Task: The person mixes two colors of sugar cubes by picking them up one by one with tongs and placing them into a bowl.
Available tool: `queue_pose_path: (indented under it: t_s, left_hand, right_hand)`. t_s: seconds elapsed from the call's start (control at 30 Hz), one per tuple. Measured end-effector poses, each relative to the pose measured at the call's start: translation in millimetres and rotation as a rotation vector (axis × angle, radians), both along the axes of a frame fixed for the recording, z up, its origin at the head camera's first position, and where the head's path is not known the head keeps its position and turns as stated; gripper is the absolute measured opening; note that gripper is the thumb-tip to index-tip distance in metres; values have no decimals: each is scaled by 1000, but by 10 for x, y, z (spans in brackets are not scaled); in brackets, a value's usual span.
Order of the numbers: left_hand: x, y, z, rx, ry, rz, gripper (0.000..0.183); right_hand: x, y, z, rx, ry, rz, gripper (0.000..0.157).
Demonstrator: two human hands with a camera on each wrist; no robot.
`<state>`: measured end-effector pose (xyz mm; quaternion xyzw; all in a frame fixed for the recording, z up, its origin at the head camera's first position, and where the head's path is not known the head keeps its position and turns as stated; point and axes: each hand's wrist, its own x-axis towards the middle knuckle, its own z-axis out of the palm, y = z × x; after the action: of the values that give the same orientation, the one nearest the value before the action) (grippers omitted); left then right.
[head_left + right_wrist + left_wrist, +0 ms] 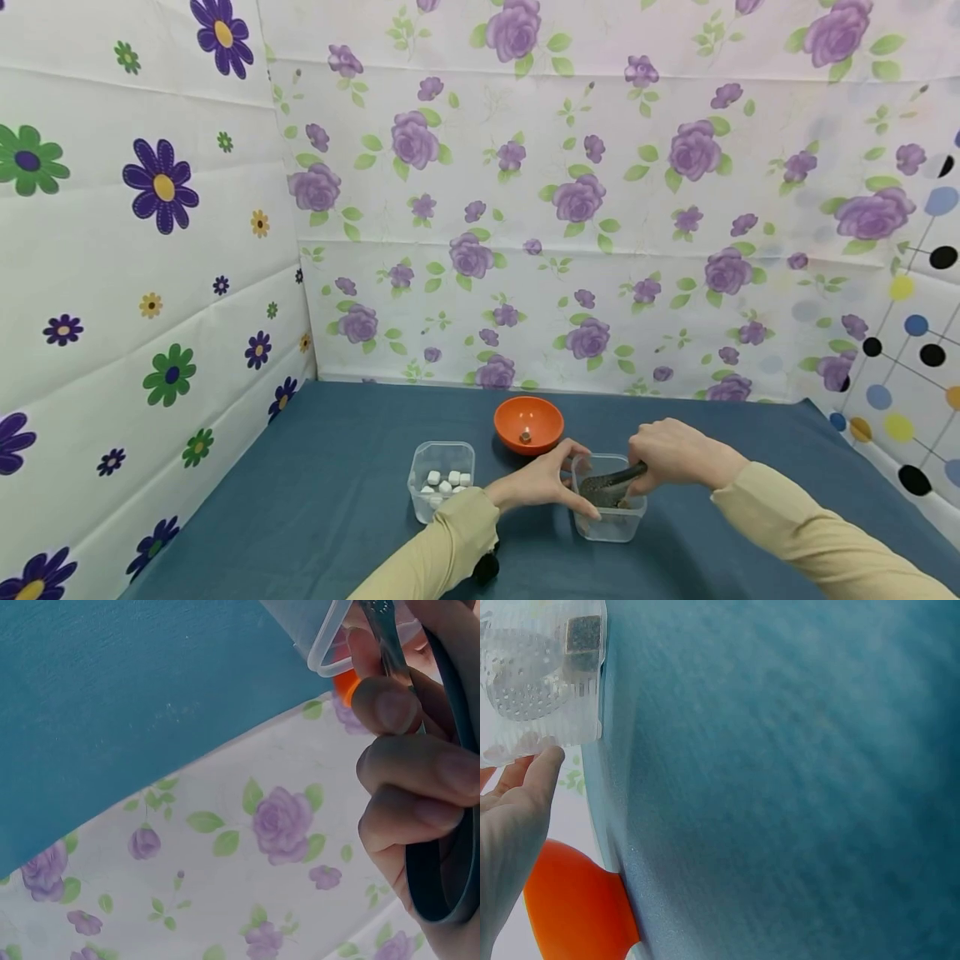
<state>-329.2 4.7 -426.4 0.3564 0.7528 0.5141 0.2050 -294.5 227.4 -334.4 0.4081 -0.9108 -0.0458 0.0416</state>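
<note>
Head view: behind, above left hand [536,485] and right hand [678,452]; faces forward-down, farthest off. Left wrist: close behind hand, turned sideways. Right wrist: close beside grip, rolled, table [150,712] uppermost, flowered wall [225,900] beyond. Shared by all: clear container [609,527] at grip, orange bowl [517,412] beyond.

Dark tongs [617,477]; backdrop [555,196] (purple-flowered)

An open, clear plastic container [609,527] stands upright on the blue tabletop [300,500]. Dark, perforated-headed tongs [613,479] slant down into it, handle end higher; inside, near the heads, sits a dark brown cube [583,634].
</note>
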Motion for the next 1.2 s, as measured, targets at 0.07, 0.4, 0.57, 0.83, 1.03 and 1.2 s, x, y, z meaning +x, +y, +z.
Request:
queue_pose_path:
  t_s: [0.07,0.4,0.57,0.83,1.03,1.2]
  left_hand:
    - [-3,0,-4,0,0,2,57]
    - [-6,6,-12,-18,-12,15,59]
    - [-9,4,-7,-17,-7,16,59]
    - [-13,13,-11,-13,-6,6,58]
    - [-9,7,1,-14,-11,8,58]
    - [-11,8,0,-17,-18,7,56]
  right_hand:
    - [-11,4,-11,-4,11,-2,37]
    - [-41,73,10,16,104,-33,32]
    - [-47,66,2,33,148,-30,35]
    - [-41,38,-22,30,106,-44,38]
    - [-42,59,-6,16,93,-69,38]
    - [-44,51,-16,7,64,-62,39]
